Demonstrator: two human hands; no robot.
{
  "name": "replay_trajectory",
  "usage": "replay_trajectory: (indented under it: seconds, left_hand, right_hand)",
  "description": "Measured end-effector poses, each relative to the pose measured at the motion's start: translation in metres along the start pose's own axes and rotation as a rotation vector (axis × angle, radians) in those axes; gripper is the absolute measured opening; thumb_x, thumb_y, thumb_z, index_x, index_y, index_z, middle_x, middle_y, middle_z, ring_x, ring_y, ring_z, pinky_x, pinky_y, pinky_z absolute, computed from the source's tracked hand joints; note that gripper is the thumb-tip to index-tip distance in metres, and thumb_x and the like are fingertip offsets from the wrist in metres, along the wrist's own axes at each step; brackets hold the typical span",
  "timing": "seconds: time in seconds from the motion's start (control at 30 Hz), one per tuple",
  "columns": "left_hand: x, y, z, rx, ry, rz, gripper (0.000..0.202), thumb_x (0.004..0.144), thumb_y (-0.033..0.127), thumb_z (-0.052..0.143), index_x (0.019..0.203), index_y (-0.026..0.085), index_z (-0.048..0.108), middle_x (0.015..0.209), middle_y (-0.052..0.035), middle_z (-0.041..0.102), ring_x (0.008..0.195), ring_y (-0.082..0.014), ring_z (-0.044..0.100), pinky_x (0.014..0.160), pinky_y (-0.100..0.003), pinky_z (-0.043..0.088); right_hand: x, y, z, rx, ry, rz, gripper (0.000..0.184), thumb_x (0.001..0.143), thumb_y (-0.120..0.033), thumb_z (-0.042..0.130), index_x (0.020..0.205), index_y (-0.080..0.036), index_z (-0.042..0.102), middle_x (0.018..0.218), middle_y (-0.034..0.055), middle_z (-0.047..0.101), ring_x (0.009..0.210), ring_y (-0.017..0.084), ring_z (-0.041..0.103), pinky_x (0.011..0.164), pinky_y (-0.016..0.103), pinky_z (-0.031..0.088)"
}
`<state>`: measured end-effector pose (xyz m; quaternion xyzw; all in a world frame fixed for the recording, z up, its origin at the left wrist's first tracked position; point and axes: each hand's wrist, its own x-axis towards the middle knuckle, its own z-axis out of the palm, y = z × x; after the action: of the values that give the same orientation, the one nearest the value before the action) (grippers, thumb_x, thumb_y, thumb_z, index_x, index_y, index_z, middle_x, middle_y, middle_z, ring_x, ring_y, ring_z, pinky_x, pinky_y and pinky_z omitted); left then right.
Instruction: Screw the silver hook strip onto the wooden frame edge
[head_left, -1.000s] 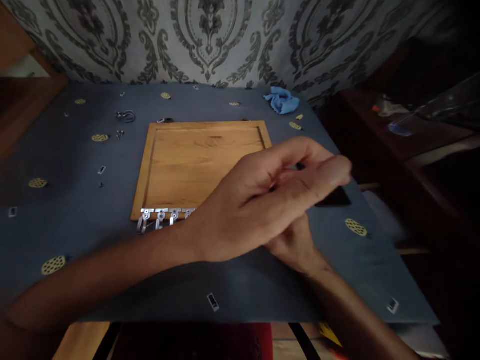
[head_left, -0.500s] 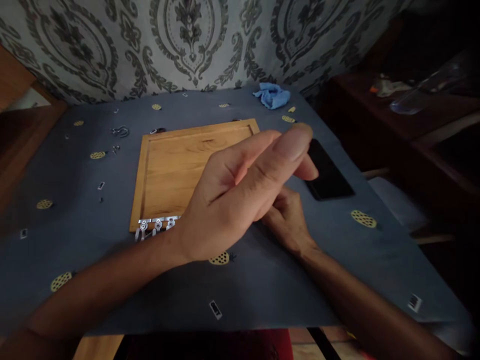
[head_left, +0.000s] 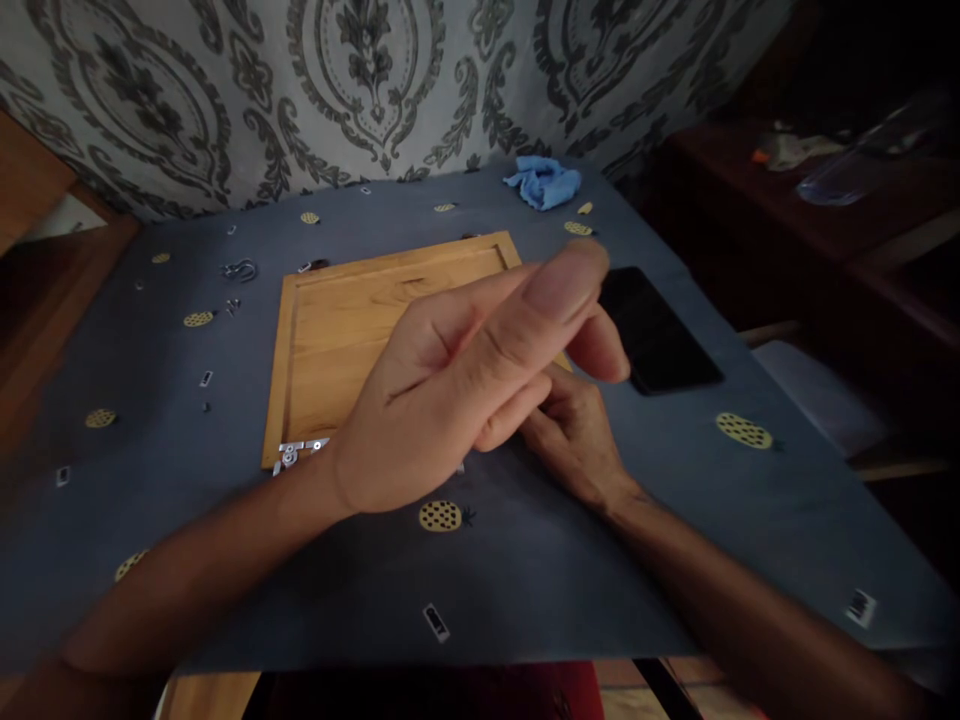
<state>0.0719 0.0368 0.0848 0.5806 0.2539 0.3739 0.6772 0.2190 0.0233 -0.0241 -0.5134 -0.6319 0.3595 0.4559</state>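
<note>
- Two hands, one above the other in this view: the left hand (head_left: 465, 380) in front, the right hand (head_left: 577, 430) lower and partly behind it
- Left grip: thumb laid straight along the top, fingers curled beneath, one fingertip poking out past the thumb; whether thumb and fingers are pressed together or clamped on something cannot be told, as the palm side is hidden
- Right grip: fingers bent inward, tips covered by the left hand, so whether they are apart, together or holding anything cannot be told; it is by the near right part of the panel, contact unclear
- One wooden panel (head_left: 345, 340) with a raised border, flat on the table behind the hands, its right part largely covered by them
- Two metal fittings (head_left: 289, 454) show at the panel's near left corner, beside the left forearm
- One black slab (head_left: 664, 335), phone-like, right of the panel
- One blue cloth (head_left: 546, 184) crumpled toward the far edge
- One curved metal piece (head_left: 241, 270) left of the panel, with a few small metal bits (head_left: 234, 306) near it, too small to count
- One blue-grey tablecloth (head_left: 315, 600) with printed pineapples beneath it all
</note>
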Motion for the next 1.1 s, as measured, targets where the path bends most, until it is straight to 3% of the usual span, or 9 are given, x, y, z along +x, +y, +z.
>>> replay_trajectory:
  seconds: [0.33, 0.5, 0.63, 0.77, 0.93, 1.1]
  left_hand:
    - [0.001, -0.001, 0.000, 0.021, -0.007, 0.015, 0.040, 0.101, 0.025, 0.033, 0.068, 0.018, 0.056, 0.042, 0.0091, 0.023, 0.033, -0.0050, 0.013, 0.036, -0.024, 0.015]
    - [-0.001, 0.019, 0.000, 0.044, 0.184, 0.071, 0.052, 0.095, 0.053, 0.043, 0.058, 0.019, 0.054, 0.039, 0.0078, 0.023, 0.032, -0.0043, 0.017, 0.033, -0.022, 0.017]
    - [-0.006, 0.034, -0.001, 0.115, 0.313, 0.077, 0.064, 0.098, 0.056, 0.031, 0.049, 0.018, 0.048, 0.043, 0.0059, 0.017, 0.031, -0.0021, 0.020, 0.033, -0.016, 0.020]
    - [-0.009, 0.025, -0.004, 0.063, 0.241, 0.114, 0.059, 0.097, 0.053, 0.040, 0.050, 0.018, 0.048, 0.041, 0.0064, 0.018, 0.034, -0.0029, 0.020, 0.035, -0.020, 0.018]
    - [-0.006, 0.007, -0.008, 0.005, 0.282, 0.116, 0.052, 0.094, 0.054, 0.046, 0.056, 0.019, 0.054, 0.038, 0.0080, 0.020, 0.032, -0.0040, 0.017, 0.036, -0.025, 0.014]
    - [-0.004, 0.003, -0.008, -0.020, 0.293, 0.120, 0.050, 0.094, 0.053, 0.047, 0.058, 0.020, 0.055, 0.038, 0.0081, 0.023, 0.032, -0.0051, 0.017, 0.036, -0.026, 0.016]
  right_hand:
    - [-0.001, -0.001, 0.000, 0.013, -0.009, 0.010, 0.021, 0.091, -0.034, 0.051, 0.086, -0.019, 0.064, 0.061, -0.0018, 0.060, 0.055, 0.013, 0.055, 0.052, 0.027, 0.040]
    - [-0.001, 0.001, 0.001, 0.029, -0.003, 0.056, 0.025, 0.091, -0.037, 0.051, 0.097, -0.017, 0.065, 0.063, -0.0009, 0.061, 0.057, 0.013, 0.058, 0.051, 0.025, 0.042]
    - [0.000, 0.002, 0.001, 0.010, 0.006, 0.063, 0.025, 0.092, -0.037, 0.051, 0.097, -0.018, 0.066, 0.063, -0.0008, 0.062, 0.058, 0.013, 0.059, 0.052, 0.025, 0.045]
    - [-0.001, 0.001, 0.001, -0.009, 0.008, 0.070, 0.024, 0.092, -0.037, 0.052, 0.097, -0.018, 0.066, 0.063, -0.0010, 0.062, 0.057, 0.012, 0.059, 0.052, 0.024, 0.045]
    - [-0.001, 0.001, 0.001, -0.027, 0.016, 0.057, 0.024, 0.092, -0.038, 0.053, 0.095, -0.018, 0.066, 0.063, -0.0007, 0.063, 0.056, 0.012, 0.059, 0.051, 0.025, 0.044]
    - [-0.001, 0.002, 0.001, -0.042, 0.008, 0.058, 0.023, 0.092, -0.037, 0.052, 0.095, -0.019, 0.066, 0.062, -0.0009, 0.063, 0.055, 0.012, 0.059, 0.051, 0.025, 0.044]
